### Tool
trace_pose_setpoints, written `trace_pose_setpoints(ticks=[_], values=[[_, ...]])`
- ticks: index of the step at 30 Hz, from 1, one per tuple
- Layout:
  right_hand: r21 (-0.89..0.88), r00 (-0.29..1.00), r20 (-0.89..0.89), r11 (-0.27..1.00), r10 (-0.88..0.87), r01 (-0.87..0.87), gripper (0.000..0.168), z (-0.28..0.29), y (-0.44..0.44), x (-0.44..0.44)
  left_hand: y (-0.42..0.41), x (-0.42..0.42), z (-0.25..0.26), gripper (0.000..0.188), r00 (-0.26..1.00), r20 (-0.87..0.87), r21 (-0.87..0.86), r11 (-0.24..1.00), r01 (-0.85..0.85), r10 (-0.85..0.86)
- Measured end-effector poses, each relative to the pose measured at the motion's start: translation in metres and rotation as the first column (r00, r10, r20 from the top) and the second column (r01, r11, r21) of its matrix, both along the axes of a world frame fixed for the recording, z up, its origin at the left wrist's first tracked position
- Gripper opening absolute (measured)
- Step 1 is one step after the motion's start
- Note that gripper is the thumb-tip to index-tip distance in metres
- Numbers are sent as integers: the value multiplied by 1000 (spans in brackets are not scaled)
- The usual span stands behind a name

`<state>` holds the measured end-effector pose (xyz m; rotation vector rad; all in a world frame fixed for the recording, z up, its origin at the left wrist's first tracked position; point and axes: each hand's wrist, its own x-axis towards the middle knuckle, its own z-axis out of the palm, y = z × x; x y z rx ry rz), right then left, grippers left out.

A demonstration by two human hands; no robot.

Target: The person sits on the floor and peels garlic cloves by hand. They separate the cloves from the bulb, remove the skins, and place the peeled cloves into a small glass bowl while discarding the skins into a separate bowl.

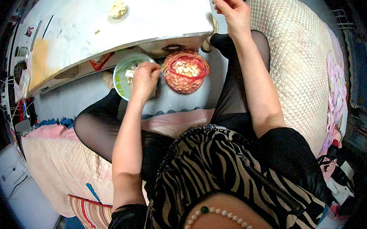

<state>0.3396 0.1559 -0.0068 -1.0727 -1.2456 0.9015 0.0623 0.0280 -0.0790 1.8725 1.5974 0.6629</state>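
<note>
My left hand [145, 79], fingers curled, is over the right side of a pale green basin [119, 75] with white scraps [129, 74] inside. Any item between those fingertips is hidden. Just right of the basin sits a red mesh bag [185, 85], its mouth spread around many pale garlic cloves [186, 69]. My right hand [233, 12] is raised beside the table's right corner, thumb and fingers drawn together. Whether it pinches something small does not show. A small heap of peeled, yellowish cloves [118, 9] rests on the white table [164, 15].
Both my knees flank the basin and bag. Under the table's front edge is a red item [101, 62]. A thin black stick [48, 27] and small articles lie at the table's left. Quilted cream covers [293, 60] spread on both sides, with a striped cushion [90, 214] lower left.
</note>
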Motion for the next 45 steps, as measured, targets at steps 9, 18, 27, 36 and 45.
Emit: trace_pose_setpoints(ticks=[9,18,27,36,45], values=[[1,997,-63,999,-54,54,16,-2,8,18,2,82,-99,22,956,-103,0,961,276,-274],[-59,997,-8,996,-72,72,17,0,11,30,28,115,-109,39,950,-66,-55,952,303,-306],[-28,998,-33,998,-58,57,16,-4,12,30,34,129,-119,37,950,-124,24,956,293,-288],[-49,998,-22,997,-66,65,15,-3,12,29,25,141,-117,34,944,-240,53,968,245,-226],[-611,395,719,791,572,-35,28,-63,-32,40,18,149,-120,29,938,-288,32,978,208,-190]])
